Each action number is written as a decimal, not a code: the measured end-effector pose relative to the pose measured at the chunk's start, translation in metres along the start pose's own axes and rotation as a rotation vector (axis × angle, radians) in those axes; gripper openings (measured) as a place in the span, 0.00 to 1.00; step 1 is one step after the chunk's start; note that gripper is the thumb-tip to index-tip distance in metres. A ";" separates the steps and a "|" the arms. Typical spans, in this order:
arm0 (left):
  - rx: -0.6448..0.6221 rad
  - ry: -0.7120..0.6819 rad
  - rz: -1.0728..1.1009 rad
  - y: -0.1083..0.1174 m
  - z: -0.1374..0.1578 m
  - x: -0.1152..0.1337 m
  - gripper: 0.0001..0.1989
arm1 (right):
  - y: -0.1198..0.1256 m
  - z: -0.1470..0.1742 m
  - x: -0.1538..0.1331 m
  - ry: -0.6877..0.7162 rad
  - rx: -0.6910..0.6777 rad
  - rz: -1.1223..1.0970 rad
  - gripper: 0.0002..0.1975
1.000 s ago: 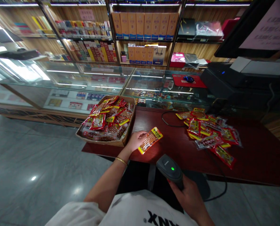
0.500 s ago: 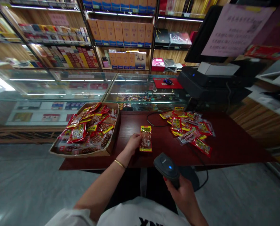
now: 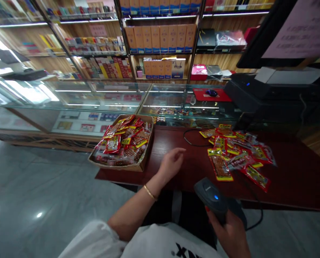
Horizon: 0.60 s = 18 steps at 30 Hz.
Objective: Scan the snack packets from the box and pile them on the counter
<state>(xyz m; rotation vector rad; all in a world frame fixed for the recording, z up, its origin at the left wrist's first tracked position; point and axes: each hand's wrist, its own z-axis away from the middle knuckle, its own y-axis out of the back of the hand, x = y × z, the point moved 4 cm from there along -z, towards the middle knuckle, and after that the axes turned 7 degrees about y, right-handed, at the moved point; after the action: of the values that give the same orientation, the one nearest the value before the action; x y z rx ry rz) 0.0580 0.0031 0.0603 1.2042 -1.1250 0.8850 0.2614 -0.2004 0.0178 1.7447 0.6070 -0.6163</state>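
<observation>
My left hand (image 3: 173, 163) is over the dark red tabletop, holding nothing, with its fingers loosely extended toward the right. To its right lies a snack packet (image 3: 220, 165) with yellow ends and brown contents, at the near left edge of a loose pile of snack packets (image 3: 234, 143). In my right hand (image 3: 228, 225) is a dark barcode scanner (image 3: 211, 195) with a lit blue light, held over the table's front edge. A cardboard box (image 3: 146, 163) full of similar red and yellow packets stands left of my left hand.
A glass display counter (image 3: 103, 95) runs behind the table (image 3: 165, 139). On it are a red mouse pad (image 3: 224, 95) with a mouse (image 3: 211, 92). A monitor (image 3: 267, 32) stands at the right. A black cable (image 3: 185, 138) loops across the tabletop.
My left hand has let go of the snack packet, which now lies farther right against the pile. The view has turned left. My right hand still holds the scanner.
</observation>
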 end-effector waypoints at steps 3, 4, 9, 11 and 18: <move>0.325 -0.088 -0.449 0.099 0.022 0.021 0.14 | -0.007 -0.007 0.001 0.001 -0.033 -0.014 0.25; 0.389 -0.046 -0.627 0.128 0.026 0.025 0.14 | -0.009 -0.010 -0.003 0.012 -0.038 -0.024 0.26; 0.191 0.381 -1.115 0.199 0.020 0.006 0.15 | -0.017 -0.021 -0.028 0.086 -0.040 -0.079 0.26; 0.095 0.404 -1.157 0.194 0.013 -0.004 0.16 | -0.018 -0.022 -0.034 0.107 -0.025 -0.087 0.26; 0.077 0.454 -1.160 0.175 0.000 -0.020 0.21 | -0.016 -0.018 -0.029 0.124 -0.073 -0.049 0.23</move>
<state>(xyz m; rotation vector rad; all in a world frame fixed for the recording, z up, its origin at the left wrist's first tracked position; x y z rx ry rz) -0.1139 0.0343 0.0837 1.3515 0.0620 0.2474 0.2311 -0.1822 0.0307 1.7129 0.7512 -0.5159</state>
